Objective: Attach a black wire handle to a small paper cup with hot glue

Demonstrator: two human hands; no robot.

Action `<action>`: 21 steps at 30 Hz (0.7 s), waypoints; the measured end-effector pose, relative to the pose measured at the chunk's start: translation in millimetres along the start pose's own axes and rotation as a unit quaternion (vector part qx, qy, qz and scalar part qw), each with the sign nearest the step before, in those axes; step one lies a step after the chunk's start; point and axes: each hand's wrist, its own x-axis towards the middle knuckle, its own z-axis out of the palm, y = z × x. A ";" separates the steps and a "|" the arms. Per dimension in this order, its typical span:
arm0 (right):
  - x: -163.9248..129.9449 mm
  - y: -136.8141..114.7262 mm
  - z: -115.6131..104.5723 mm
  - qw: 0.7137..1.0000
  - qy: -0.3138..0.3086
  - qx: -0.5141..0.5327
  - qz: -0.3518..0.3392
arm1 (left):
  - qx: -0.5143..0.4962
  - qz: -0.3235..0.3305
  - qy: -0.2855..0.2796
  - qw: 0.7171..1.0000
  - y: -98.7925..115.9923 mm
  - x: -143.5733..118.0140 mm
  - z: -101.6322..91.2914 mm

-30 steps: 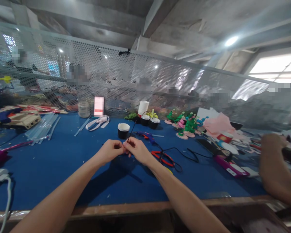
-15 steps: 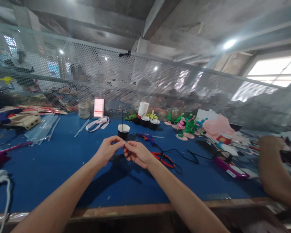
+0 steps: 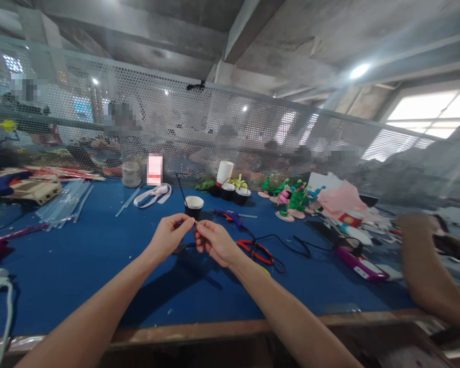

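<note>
My left hand (image 3: 169, 235) and my right hand (image 3: 211, 241) meet fingertip to fingertip above the blue table (image 3: 99, 255). Between the pinched fingers runs a thin black wire (image 3: 181, 191) that rises up and to the left from the hands. Right behind the hands stands a small black cup (image 3: 194, 206) with a white inside. Red-handled pliers (image 3: 255, 250) and a black cable lie on the table just right of my right hand.
Clear glue sticks (image 3: 65, 201) and a glue gun lie at the left, a white ribbon (image 3: 153, 195) behind. Small black pots, a white cup stack (image 3: 225, 172) and green-pink foam pieces (image 3: 291, 199) stand at the back. Another person's arm (image 3: 425, 271) rests at the right edge. A perforated metal screen closes the far side.
The free end of the black wire has swung from leaning right, through upright, to leaning left. Both hands stayed pinched together in nearly the same place.
</note>
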 end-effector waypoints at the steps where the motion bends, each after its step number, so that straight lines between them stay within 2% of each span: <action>1: -0.2 0.2 0.3 1.000 0.002 -0.006 -0.003 | 0.003 -0.001 -0.002 1.000 0.7 0.0 -0.5; 10: 0.0 3.2 -0.4 0.998 0.015 -0.057 -0.027 | 0.004 -0.036 -0.004 0.999 -0.1 0.7 0.3; 15: 1.7 7.4 -2.4 0.992 0.024 -0.115 -0.048 | 0.045 -0.008 -0.013 0.999 -2.0 1.6 -2.4; 18: 3.3 6.0 -5.3 0.985 0.008 -0.167 -0.044 | 0.056 0.008 -0.022 0.998 -2.7 2.1 -4.3; 21: 5.2 -8.0 -10.9 0.961 0.011 -0.268 -0.070 | 0.052 0.006 -0.022 0.998 -1.9 2.7 -5.6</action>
